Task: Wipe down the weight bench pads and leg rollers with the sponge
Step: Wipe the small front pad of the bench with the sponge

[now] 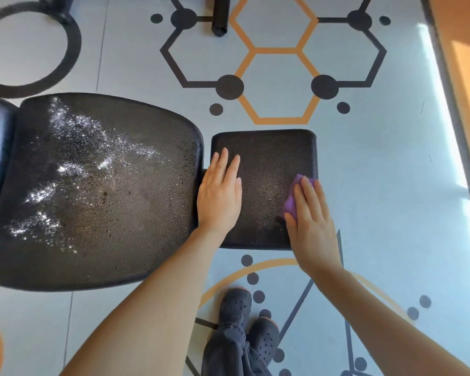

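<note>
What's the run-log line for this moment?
stage: wiping small pad | right hand flat, pressing purple sponge at pad's right edge | left hand flat on pad's left side | large pad wet

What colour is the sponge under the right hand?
Purple; the sponge shows in the head view.

The large pad (92, 191) lies to the left, the small pad (266, 169) just to its right, with a narrow gap between. The left hand (219, 196) rests flat on the small pad's left edge. The right hand (310, 223) presses the sponge (293, 196) on its right edge. The person's shoes (248, 318) stand on the floor (377, 172) before the small pad.
</note>
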The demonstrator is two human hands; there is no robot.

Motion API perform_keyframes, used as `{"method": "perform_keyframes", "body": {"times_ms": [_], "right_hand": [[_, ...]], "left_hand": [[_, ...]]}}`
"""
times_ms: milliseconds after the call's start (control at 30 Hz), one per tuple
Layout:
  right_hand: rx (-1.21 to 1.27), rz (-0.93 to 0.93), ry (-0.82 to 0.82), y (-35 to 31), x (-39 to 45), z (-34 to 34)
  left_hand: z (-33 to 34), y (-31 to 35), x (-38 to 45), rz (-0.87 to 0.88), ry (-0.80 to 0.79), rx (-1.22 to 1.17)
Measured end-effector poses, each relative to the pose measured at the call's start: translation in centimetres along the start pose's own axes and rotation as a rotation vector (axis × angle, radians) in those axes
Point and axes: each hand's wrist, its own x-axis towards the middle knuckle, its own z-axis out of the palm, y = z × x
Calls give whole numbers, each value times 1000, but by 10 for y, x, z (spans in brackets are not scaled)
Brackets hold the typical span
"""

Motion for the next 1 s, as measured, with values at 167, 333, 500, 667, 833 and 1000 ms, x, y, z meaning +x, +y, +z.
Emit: {"method": "perform_keyframes", "body": {"times_ms": [167, 333, 500, 667, 833, 1000], "right_hand": [[-21, -1, -19, -7, -33, -1], [-98, -89, -47, -5, 6, 3], [-140, -115, -73, -10, 51, 7], [-156, -107, -42, -15, 14, 6], [-145, -108, -42, -24, -29, 6], [-198, -139, -79, -27, -6, 8]], "left_hand": [[-3, 0, -36, -25, -5, -16], [-3, 6, -47, -60, -2, -45], [-2, 3, -47, -31, -1, -93], [-2, 1, -46, -31, 3, -124], [-2, 0, -46, -24, 4, -133], [-2, 2, -46, -28, 13, -133]]}}
